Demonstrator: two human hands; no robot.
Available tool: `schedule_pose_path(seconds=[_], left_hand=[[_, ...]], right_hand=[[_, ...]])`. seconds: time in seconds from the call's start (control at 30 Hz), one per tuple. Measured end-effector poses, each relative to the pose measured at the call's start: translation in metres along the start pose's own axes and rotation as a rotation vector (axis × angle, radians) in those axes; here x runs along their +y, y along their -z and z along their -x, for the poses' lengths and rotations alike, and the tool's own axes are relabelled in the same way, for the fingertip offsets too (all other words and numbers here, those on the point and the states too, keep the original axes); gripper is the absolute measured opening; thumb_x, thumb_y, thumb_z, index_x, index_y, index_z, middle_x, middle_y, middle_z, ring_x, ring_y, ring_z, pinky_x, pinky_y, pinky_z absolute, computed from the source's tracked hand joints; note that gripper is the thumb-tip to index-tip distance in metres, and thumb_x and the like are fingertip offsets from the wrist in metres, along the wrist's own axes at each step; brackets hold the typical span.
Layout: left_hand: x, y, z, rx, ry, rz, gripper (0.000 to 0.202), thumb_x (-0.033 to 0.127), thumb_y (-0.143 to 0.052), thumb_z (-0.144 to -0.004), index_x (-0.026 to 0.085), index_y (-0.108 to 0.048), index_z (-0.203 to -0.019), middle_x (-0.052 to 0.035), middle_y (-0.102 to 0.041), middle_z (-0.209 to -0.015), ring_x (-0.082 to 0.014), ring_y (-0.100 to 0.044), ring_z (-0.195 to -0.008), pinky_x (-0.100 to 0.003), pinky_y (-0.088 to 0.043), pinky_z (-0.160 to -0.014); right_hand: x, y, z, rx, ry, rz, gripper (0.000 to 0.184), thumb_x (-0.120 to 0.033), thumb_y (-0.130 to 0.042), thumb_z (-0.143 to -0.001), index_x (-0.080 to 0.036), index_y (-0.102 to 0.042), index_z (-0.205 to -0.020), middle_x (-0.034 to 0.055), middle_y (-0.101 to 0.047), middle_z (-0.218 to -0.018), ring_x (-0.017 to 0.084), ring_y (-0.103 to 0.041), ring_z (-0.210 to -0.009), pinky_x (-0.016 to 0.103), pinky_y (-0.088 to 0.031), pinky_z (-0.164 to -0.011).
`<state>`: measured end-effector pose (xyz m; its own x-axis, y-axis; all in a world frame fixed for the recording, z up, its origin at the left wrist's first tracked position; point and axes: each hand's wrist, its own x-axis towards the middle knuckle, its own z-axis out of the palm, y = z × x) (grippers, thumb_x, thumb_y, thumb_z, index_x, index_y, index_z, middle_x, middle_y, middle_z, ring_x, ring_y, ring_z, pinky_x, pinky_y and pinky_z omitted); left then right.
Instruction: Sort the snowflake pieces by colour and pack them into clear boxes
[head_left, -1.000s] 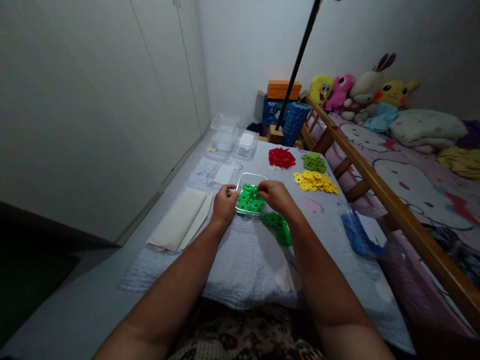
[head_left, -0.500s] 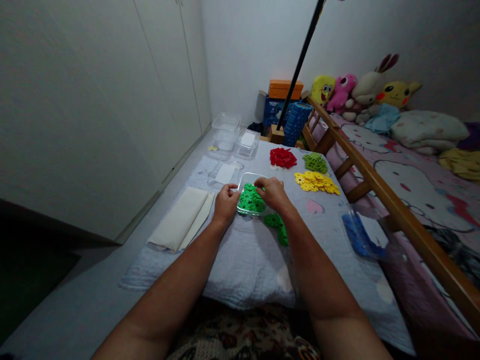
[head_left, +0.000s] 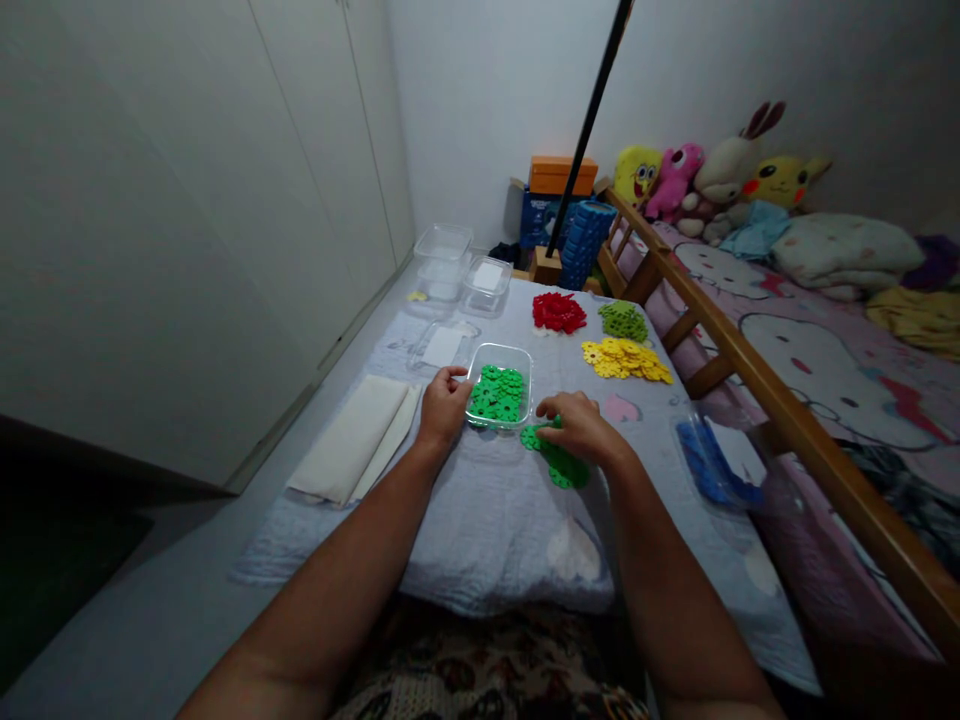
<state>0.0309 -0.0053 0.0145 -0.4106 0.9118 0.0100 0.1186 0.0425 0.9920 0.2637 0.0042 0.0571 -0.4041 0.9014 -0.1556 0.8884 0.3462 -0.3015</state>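
A clear plastic tub (head_left: 521, 353) half full of dark green flower-shaped pieces (head_left: 496, 394) sits on the pale blue quilt (head_left: 487, 510). My left hand (head_left: 444, 407) grips the tub's near left rim, fingers curled on it. My right hand (head_left: 576, 428) rests on a loose pile of the same green pieces (head_left: 562, 466) just right of the tub, fingers bent down and pinching at them.
Piles of red (head_left: 559, 312), light green (head_left: 625, 322) and yellow pieces (head_left: 625, 360) lie further back. Several empty clear tubs (head_left: 445, 246) and a lid (head_left: 442, 347) stand at the back left, a folded cream cloth (head_left: 352, 450) at left. A tub with blue pieces (head_left: 712, 462) is at right, by the wooden bed rail (head_left: 757, 380).
My right hand has left the tub and dropped to the loose green pile on its right. The left hand has stayed on the tub's rim.
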Motion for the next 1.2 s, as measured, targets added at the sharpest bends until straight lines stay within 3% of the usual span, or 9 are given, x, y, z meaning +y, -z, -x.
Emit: schedule_pose_path(seconds=[0.27,0.4,0.53,0.77,0.87,1.0,1.2], left_hand=[[0.000,0.000,0.001,-0.004,-0.006,0.007,0.031,0.035,-0.062,-0.071,0.017,-0.063,-0.096,0.0074,-0.045,-0.058,-0.0133,-0.048,-0.056,-0.025,-0.036,-0.057],[0.000,0.000,0.001,-0.003,-0.005,0.008,0.032,0.036,-0.061,-0.070,0.018,-0.063,-0.097,0.0074,-0.045,-0.058,-0.0133,-0.048,-0.056,-0.025,-0.035,-0.057],[0.001,0.000,0.000,-0.007,0.000,0.015,0.033,0.035,-0.061,-0.070,0.017,-0.063,-0.098,0.0075,-0.046,-0.058,-0.0131,-0.048,-0.055,-0.024,-0.035,-0.056],[-0.001,0.000,0.000,-0.004,-0.008,0.014,0.033,0.035,-0.061,-0.071,0.017,-0.064,-0.098,0.0068,-0.048,-0.060,-0.0127,-0.047,-0.056,-0.024,-0.036,-0.056],[-0.002,0.000,-0.001,-0.008,-0.004,0.013,0.033,0.036,-0.061,-0.071,0.017,-0.064,-0.098,0.0064,-0.049,-0.060,-0.0131,-0.048,-0.056,-0.024,-0.036,-0.056],[-0.003,0.000,-0.001,-0.004,-0.012,0.009,0.031,0.035,-0.062,-0.072,0.018,-0.064,-0.097,0.0068,-0.048,-0.059,-0.0130,-0.048,-0.056,-0.024,-0.036,-0.056],[-0.004,0.000,0.000,-0.002,-0.015,0.016,0.028,0.034,-0.062,-0.073,0.018,-0.064,-0.097,0.0079,-0.046,-0.057,-0.0126,-0.047,-0.055,-0.024,-0.036,-0.056]], right_hand=[[0.004,-0.010,0.006,-0.014,-0.021,0.029,0.026,-0.025,-0.074,-0.080,-0.024,-0.072,-0.107,0.0070,-0.070,-0.108,0.026,-0.056,-0.104,0.033,-0.034,-0.083],[0.011,-0.009,0.004,0.048,-0.002,-0.108,0.016,-0.018,-0.066,-0.081,-0.021,-0.072,-0.096,0.0047,-0.072,-0.098,0.021,-0.058,-0.095,0.030,-0.037,-0.080],[0.020,-0.001,0.005,0.062,0.035,-0.349,0.010,-0.021,-0.058,-0.083,-0.019,-0.068,-0.084,0.0004,-0.068,-0.079,0.016,-0.059,-0.077,0.026,-0.040,-0.070],[0.013,0.024,-0.005,0.295,0.018,-0.481,0.010,-0.027,-0.060,-0.082,-0.020,-0.066,-0.082,0.0006,-0.068,-0.076,0.017,-0.060,-0.073,0.028,-0.043,-0.070],[-0.001,0.025,-0.020,0.311,0.079,-0.433,0.010,-0.024,-0.060,-0.083,-0.020,-0.069,-0.084,0.0024,-0.070,-0.082,0.018,-0.061,-0.078,0.030,-0.044,-0.077],[-0.024,0.022,-0.044,0.360,0.082,-0.235,0.013,-0.021,-0.062,-0.085,-0.022,-0.074,-0.090,0.0069,-0.071,-0.103,0.025,-0.058,-0.103,0.038,-0.040,-0.093],[-0.051,0.019,-0.073,0.300,0.003,0.035,0.022,-0.023,-0.058,-0.092,-0.025,-0.079,-0.100,0.0103,-0.070,-0.112,0.030,-0.052,-0.112,0.044,-0.032,-0.093]])
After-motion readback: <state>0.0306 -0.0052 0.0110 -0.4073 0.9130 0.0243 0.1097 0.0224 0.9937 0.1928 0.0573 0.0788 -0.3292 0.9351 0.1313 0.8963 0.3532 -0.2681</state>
